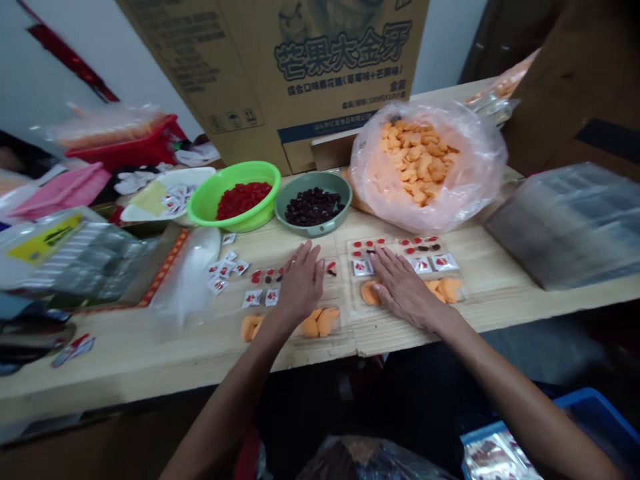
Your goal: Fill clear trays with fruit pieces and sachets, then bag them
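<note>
My left hand (303, 280) lies flat over the left clear plastic tray (295, 328), fingers stretched out and holding nothing. My right hand (400, 283) rests the same way over the right clear tray (413, 248). Both trays have red and dark candies along the top, small white packets (445, 261) in the middle row and orange candies (320, 323) at the bottom. My palms and fingers hide the middle of each tray. Beyond them stand a green basin (275, 175) of red candies (243, 200) and a grey-green bowl (349, 200) of dark candies (314, 207).
A clear bag (480, 167) of orange pieces stands behind the right tray, before a big cardboard box (240, 67). Stacked clear trays (570, 227) sit at right. Loose packets (225, 268) and an open carton (160, 267) lie left. A blue crate (595, 413) is below.
</note>
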`<action>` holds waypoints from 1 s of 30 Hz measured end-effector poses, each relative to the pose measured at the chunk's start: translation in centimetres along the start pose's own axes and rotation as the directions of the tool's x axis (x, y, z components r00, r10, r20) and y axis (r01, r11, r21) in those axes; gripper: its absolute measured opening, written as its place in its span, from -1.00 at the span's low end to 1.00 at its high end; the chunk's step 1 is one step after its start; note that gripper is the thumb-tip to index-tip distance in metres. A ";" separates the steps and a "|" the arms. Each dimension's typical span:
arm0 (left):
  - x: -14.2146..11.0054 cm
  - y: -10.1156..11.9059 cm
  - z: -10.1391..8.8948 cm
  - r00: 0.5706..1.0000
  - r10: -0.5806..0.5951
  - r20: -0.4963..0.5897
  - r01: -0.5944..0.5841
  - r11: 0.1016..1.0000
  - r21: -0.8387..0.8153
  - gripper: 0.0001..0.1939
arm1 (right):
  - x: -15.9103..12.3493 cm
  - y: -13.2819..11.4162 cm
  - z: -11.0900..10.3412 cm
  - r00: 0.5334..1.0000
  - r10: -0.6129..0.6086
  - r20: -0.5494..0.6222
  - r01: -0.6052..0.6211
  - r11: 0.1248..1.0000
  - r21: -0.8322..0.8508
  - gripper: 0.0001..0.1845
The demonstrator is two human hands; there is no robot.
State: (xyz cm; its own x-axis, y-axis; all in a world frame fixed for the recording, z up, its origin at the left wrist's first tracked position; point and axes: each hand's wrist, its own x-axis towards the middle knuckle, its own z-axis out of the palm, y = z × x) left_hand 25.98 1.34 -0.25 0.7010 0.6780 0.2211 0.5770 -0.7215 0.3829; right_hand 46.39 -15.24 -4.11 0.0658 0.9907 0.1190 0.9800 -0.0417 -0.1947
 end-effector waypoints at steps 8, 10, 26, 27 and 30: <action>-10.0 -11.5 -5.0 0.992 -0.099 -0.078 0.110 0.982 0.153 -0.51 | 1.4 -1.5 2.6 0.994 -0.079 0.080 0.080 0.997 -0.014 -0.33; -12.7 -13.3 -5.3 0.993 -0.115 -0.027 0.118 0.979 0.169 -0.49 | 1.0 -1.2 2.9 0.995 -0.080 0.062 0.080 0.997 0.002 -0.32; -18.1 -8.3 -1.7 0.966 -0.257 0.026 0.244 0.940 0.239 -0.24 | 4.7 -7.7 3.2 0.956 -0.294 -0.020 0.292 0.954 -0.070 -0.32; -17.5 -8.1 -1.8 0.969 -0.247 0.023 0.233 0.937 0.259 -0.22 | 5.5 -9.1 3.8 0.945 -0.328 -0.019 0.326 0.943 -0.062 -0.32; -15.3 -8.1 -2.1 0.989 -0.120 0.088 0.091 0.957 0.277 -0.19 | 7.3 -12.5 6.1 0.906 -0.423 -0.016 0.422 0.906 -0.041 -0.29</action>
State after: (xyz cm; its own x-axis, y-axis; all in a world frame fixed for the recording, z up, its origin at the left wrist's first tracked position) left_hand 9.68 -2.93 -4.90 0.6611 0.7443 0.0942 0.7318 -0.6674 0.1378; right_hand 33.47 -6.72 -6.74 -0.3516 0.9133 0.2057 0.9231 0.3748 -0.0865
